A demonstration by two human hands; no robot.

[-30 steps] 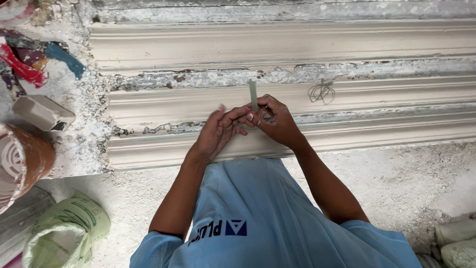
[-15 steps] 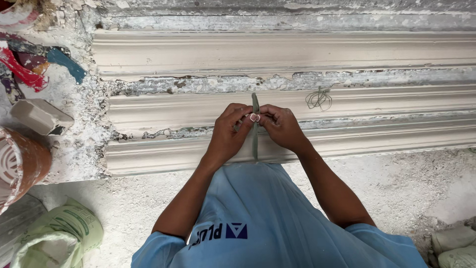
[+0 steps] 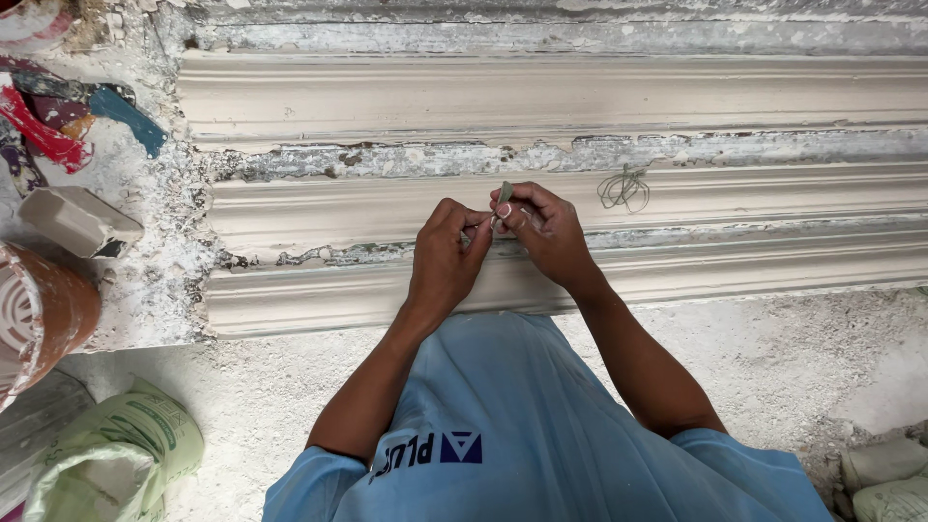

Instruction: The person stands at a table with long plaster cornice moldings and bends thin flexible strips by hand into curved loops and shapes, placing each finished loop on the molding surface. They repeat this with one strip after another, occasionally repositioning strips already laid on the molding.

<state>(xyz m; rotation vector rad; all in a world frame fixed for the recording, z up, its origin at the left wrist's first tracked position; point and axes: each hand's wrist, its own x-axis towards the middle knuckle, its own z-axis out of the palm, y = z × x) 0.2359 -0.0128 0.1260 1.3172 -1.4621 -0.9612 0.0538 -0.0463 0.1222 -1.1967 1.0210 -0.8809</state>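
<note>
Beyond both hands lie long pale plaster cornice mouldings (image 3: 541,101), several side by side, and their long axis runs from left to right across the view. They rest on a rough white floor covered with plaster dust (image 3: 793,358), which spreads under the arms and toward the person. Far to the left of the left hand there is a green and white woven sack (image 3: 111,454), and above it a round rusty orange container (image 3: 43,309) and a small grey block (image 3: 77,220). Farther up on that side are red and blue scraps of cloth (image 3: 58,126).

The left hand (image 3: 447,253) and the right hand (image 3: 549,232) are held together over the middle moulding, with the fingertips meeting. Both are pinched on a small grey-green strip of material (image 3: 504,193). The strip stands almost upright between the two hands, and its upper end sticks out above the fingers, closer to the right hand's thumb. Its long axis goes away from the person, so it crosses the line of the mouldings. Its lower part is hidden by the fingers, so I cannot tell how far it goes down.

A little to the right of the right hand, apart from it, a small loose coil of thin dark wire (image 3: 623,187) lies on the same moulding. The right hand is nearer to this coil than the left one.
</note>
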